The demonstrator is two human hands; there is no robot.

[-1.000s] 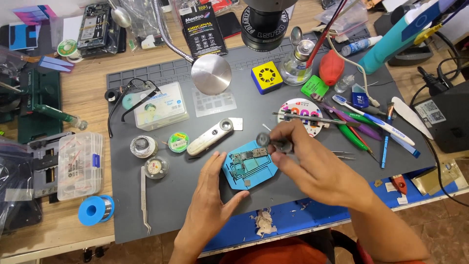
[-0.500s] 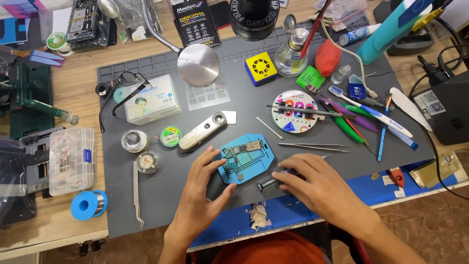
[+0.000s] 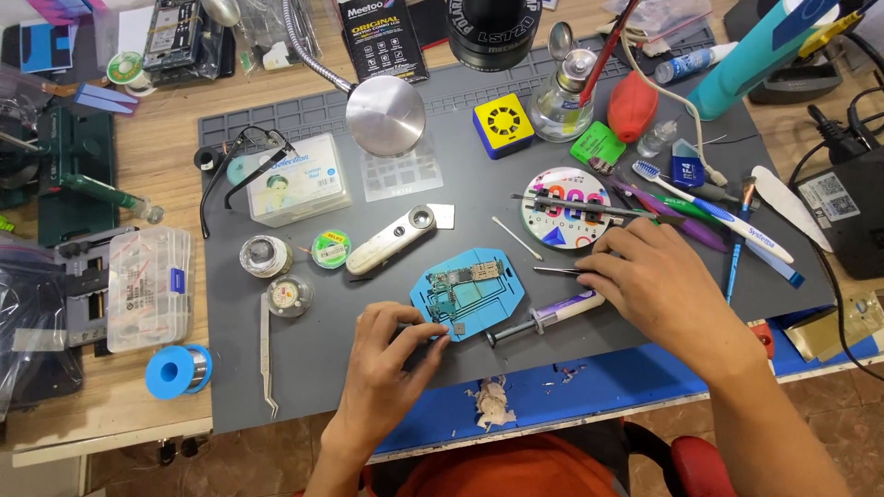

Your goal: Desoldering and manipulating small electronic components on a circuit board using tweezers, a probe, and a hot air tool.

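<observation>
Head view, only one. Grey mat [image 3: 304, 368] on a wooden bench, blue strip along its near edge.

Left hand [image 3: 391, 364] rests on the mat at near centre, fingers curled, fingertips touching the near-left edge of the blue holder [image 3: 468, 293]. Not wrapped around anything; it just presses on the holder's rim. Circuit board [image 3: 463, 279] sits clamped in the holder, flat, mid-mat.

Right hand [image 3: 658, 285] is right of the holder, palm down, fingers closed on thin tweezers [image 3: 555, 271] whose tips point left toward the holder. Syringe [image 3: 543, 319] lies on the mat just under that hand, nozzle pointing near-left, its tip near the holder's right corner. Cannot tell whether the hand also touches the syringe.

Around it:
- white magnifier [image 3: 391, 240] just far-left of the holder
- round colourful disc [image 3: 564, 208] far-right of the holder, with a dark tool across it
- two small round tins [image 3: 276, 274] left of the magnifier
- loose steel tweezers [image 3: 266, 354] near left
- toothbrush [image 3: 709, 210] and pens far right
- blue solder spool [image 3: 178, 371] off the mat, near left
- glasses [image 3: 241, 161] far left, beside a clear box [image 3: 295, 179]
</observation>
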